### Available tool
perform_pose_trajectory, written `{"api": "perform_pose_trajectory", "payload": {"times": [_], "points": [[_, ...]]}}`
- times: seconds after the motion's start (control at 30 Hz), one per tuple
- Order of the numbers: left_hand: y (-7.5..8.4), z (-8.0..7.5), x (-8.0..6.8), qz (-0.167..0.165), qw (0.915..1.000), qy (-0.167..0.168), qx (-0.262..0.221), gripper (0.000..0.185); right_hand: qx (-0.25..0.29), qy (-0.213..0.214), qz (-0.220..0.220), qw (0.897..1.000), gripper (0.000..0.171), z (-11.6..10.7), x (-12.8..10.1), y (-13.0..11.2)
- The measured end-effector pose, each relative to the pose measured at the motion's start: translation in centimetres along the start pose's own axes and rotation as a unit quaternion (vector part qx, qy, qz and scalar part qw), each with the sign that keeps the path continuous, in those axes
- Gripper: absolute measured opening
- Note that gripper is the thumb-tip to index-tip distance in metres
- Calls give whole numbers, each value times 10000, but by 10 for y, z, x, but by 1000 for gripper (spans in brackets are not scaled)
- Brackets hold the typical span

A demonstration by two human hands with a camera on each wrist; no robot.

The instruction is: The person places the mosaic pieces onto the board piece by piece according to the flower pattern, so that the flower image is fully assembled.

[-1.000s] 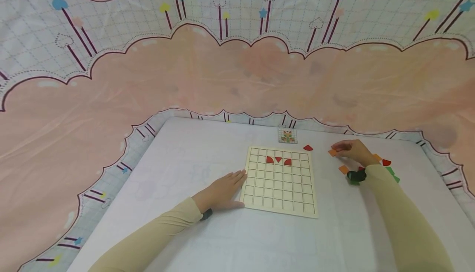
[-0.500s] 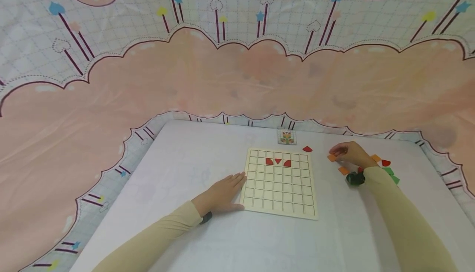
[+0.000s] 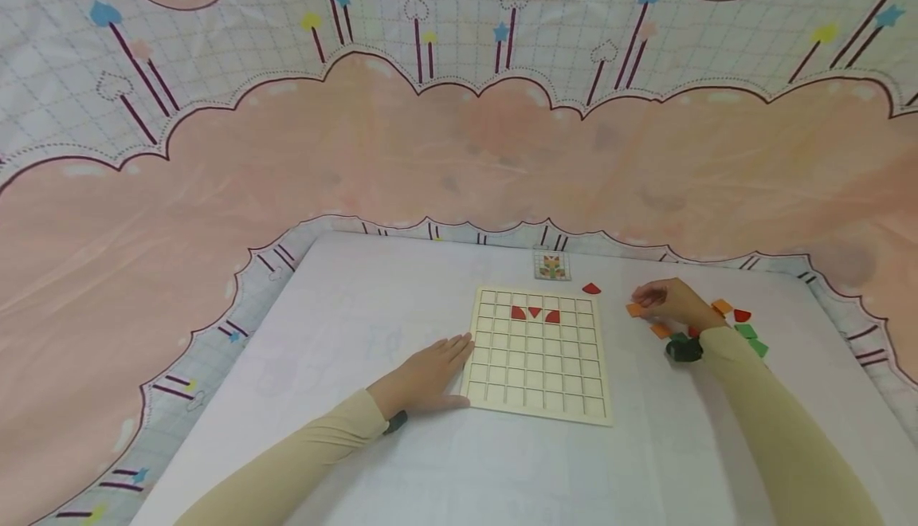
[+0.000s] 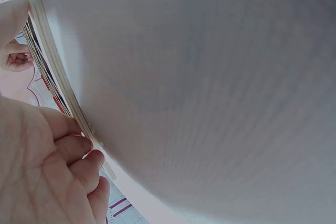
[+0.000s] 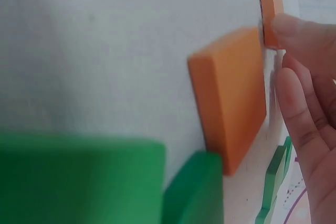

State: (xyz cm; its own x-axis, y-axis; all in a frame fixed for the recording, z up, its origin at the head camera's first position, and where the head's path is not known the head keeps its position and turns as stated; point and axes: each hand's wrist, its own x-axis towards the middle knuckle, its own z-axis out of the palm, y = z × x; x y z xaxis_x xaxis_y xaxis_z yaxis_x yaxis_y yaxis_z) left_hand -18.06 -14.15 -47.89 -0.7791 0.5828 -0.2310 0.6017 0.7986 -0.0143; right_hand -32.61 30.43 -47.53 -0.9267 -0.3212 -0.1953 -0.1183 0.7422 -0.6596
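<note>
A: Where are the hands?

B: The left hand (image 3: 429, 370) lies flat on the bench (image 3: 358, 327), fingers straight and relaxed, fingertips against the left edge of the wooden grid board (image 3: 538, 382). It holds nothing. In the left wrist view the fingers (image 4: 73, 150) sit right at the board's thin edge.

A: And the right hand?

B: The right hand (image 3: 670, 303) is to the right of the board, fingers curled, pinching an orange square tile (image 3: 634, 310) at its fingertips. In the right wrist view that tile (image 5: 269, 11) is seen edge-on under the thumb tip, lifted a little off the bench.

A: Other pieces near it?

B: A second orange tile (image 3: 660, 331) lies flat on the bench just beside the wrist; up close it (image 5: 231, 98) is next to the green pieces (image 5: 79, 182). In the head view a third orange tile (image 3: 721, 306), a red piece (image 3: 742, 315) and green tiles (image 3: 751, 338) lie behind the forearm.

A: What is on the board?

B: 3 red pieces (image 3: 534, 314) side by side in the second row, near the middle. A loose red quarter-circle (image 3: 591, 288) lies off the board's far right corner, and a small pattern card (image 3: 553, 265) sits beyond the far edge.
</note>
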Motion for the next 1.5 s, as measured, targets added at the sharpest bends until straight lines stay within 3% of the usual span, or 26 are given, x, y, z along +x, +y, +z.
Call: {"api": "perform_pose_trajectory", "payload": {"times": [0.5,0.83,1.1,1.5], "points": [[2,-2,0,29,10000,4,6,88,-197,-94,142,9997,35,1,-5,-2],[1,0,0,7,9999,31,101,88,-360,-130,-167,9991,27,3,-1,-6],[0,1,0,32,9999,53,127,88,-385,-158,-322,9986,31,3,-1,-8],[-1,0,-1,42,9999,14,-136,89,-467,-147,-64,9988,34,6,-2,-10]]}}
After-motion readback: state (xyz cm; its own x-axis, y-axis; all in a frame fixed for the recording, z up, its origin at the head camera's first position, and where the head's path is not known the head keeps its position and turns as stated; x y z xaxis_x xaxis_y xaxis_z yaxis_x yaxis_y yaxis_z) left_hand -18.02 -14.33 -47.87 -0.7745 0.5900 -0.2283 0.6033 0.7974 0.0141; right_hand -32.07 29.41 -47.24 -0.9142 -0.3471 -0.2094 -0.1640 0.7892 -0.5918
